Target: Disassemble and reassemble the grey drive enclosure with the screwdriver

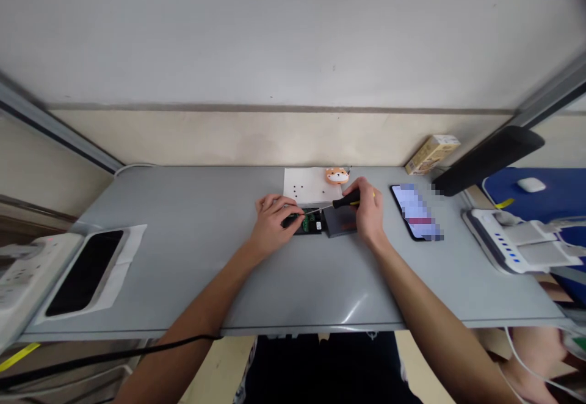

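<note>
Device (314,227) lies open on the bench (183,239) between my hands — its left end under my left hand (274,220), whether gripped I cannot tell. My right hand (370,210), off to its right, grasps a screwdriver (344,201) — shaft slanting over it toward my left hand.

A black case (315,230), its green circuit board (306,224) bared, lies midway between the side edges of the worktop (183,233), a dark flat panel (339,224) just right. A black-handled screwdriver (344,200) slants leftward, tip over the case.
</note>
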